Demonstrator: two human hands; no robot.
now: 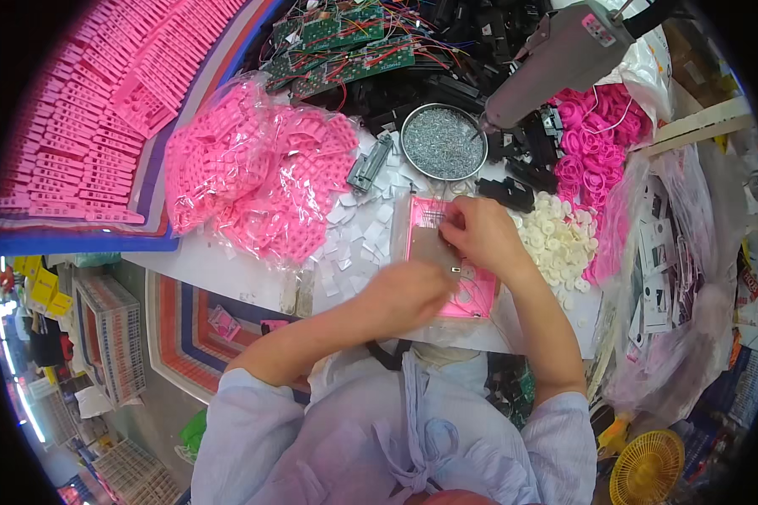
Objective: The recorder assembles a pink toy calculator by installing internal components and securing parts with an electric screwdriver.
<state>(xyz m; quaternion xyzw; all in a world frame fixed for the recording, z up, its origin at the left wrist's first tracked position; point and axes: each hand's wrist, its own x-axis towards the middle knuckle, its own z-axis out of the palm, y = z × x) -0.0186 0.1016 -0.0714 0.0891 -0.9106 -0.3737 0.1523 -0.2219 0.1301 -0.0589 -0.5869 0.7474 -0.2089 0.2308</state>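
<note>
A pink plastic casing [473, 296] lies in front of me in a clear tray-like holder [403, 220]. A flat grey-brown board [434, 246] sits in it, with thin wires at its far end. My right hand [487, 237] is over the casing's far right side, thumb and fingers pinched together at the board's edge; what they hold is too small to make out. My left hand [414, 295] lies across the near left part of the casing. Motion smears its fingers, and it hides part of the board.
A round metal dish of small screws [444, 141] stands beyond the casing, below a grey electric screwdriver [556, 63]. Bagged pink keypads [261, 168] and white paper pieces [354, 240] lie left. Cream discs [557, 236] and pink rings [594, 151] lie right; green circuit boards [345, 50] lie behind.
</note>
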